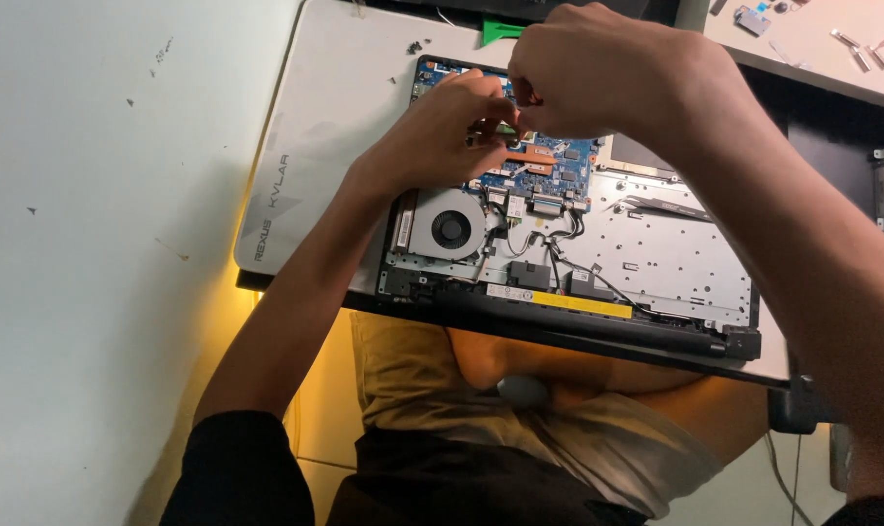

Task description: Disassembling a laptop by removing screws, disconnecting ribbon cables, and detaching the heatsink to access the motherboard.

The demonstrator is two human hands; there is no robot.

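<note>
So the opened laptop (598, 253) sits bottom-side up across the person's lap and the near edge of a pale mat (335, 107), which is probably why it's tilted toward the camera: it puts the blue circuit board (549, 166) in the upper middle of the frame right under both hands. The left hand (442, 131) comes up from the lower left and pinches down at the board near the copper heat pipe (534, 154), fingers bunched tight on something small I honestly can't make out. The right hand (598, 73) arches over from the upper right, its grip curled nearly closed just above the same spot; whether it actually holds a part or a tool is hidden by its own knuckles. The round fan (450, 229) and the black cables (559, 248) sit clear below the hands. Some loose metal bits (861, 44) lie on the worktop at the top right, too small to identify, and the laptop's right end is cut off behind the forearm.
</note>
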